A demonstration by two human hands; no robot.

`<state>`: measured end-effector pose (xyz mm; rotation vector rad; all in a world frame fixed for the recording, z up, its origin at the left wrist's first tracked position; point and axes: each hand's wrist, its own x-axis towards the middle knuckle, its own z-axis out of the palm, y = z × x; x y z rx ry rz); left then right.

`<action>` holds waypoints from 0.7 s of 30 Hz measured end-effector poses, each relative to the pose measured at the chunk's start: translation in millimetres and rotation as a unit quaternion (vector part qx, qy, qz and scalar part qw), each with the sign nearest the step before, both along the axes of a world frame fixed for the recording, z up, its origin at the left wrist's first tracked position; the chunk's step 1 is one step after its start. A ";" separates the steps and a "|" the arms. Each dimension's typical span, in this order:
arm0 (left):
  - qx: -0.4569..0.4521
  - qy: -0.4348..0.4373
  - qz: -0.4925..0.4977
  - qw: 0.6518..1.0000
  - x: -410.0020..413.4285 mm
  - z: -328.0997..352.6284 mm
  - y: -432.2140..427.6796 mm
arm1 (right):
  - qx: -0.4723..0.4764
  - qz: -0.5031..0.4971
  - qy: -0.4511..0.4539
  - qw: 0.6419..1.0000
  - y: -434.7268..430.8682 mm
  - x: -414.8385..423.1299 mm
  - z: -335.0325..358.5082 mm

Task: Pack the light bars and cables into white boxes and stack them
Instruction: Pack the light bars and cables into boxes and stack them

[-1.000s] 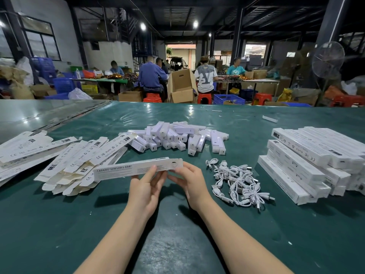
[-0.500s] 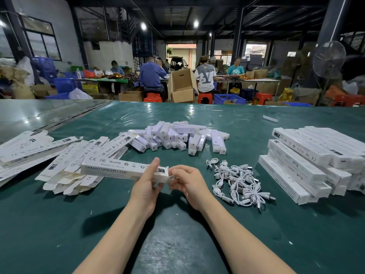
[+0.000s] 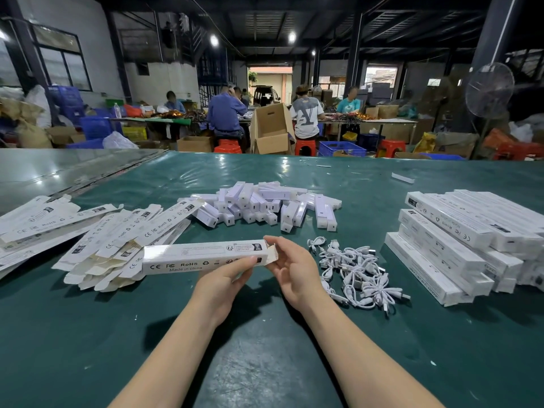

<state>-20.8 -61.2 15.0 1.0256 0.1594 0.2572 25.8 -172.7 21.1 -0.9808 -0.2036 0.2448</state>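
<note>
Between both hands, white box squared, flap open.

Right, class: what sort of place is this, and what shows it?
Probably a packing workshop: stacked white boxes, flat box blanks, a cable heap, workers at far benches.

Box at left hand and right hand: white, black print. Right of right hand, cables: white. Farther right, stacked boxes: white, black markings. Beyond the hands, light bars: white. Left of left hand, flat cartons: white, buff inner faces. Beneath, table cover: dark green.
</note>
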 end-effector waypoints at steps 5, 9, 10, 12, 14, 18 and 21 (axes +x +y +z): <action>0.026 -0.064 -0.006 0.998 -1.6 0.6 1.3 | -0.013 -0.002 -0.029 0.999 1.5 -2.9 -3.9; 0.012 -0.065 -0.032 0.997 -0.7 -1.8 3.8 | 0.004 0.005 -0.011 1.000 3.0 -1.3 -6.3; 0.011 -0.064 -0.037 0.997 -0.6 -2.0 4.3 | 0.000 0.009 -0.011 1.000 3.1 -1.5 -6.4; 0.010 -0.069 -0.044 0.997 -0.1 -1.6 4.4 | -0.008 0.009 -0.017 1.000 3.0 -1.8 -5.8; 0.005 -0.077 -0.049 0.996 -0.5 -1.4 3.4 | -0.011 -0.006 -0.025 1.000 2.9 -2.5 -5.4; 0.026 -0.110 -0.037 0.993 -2.3 -2.7 0.0 | -0.020 -0.042 -0.020 0.999 4.7 -4.1 -5.3; 0.074 -0.133 -0.024 0.988 -3.5 -0.4 -2.5 | 0.007 -0.043 0.001 0.999 4.6 -5.3 -3.9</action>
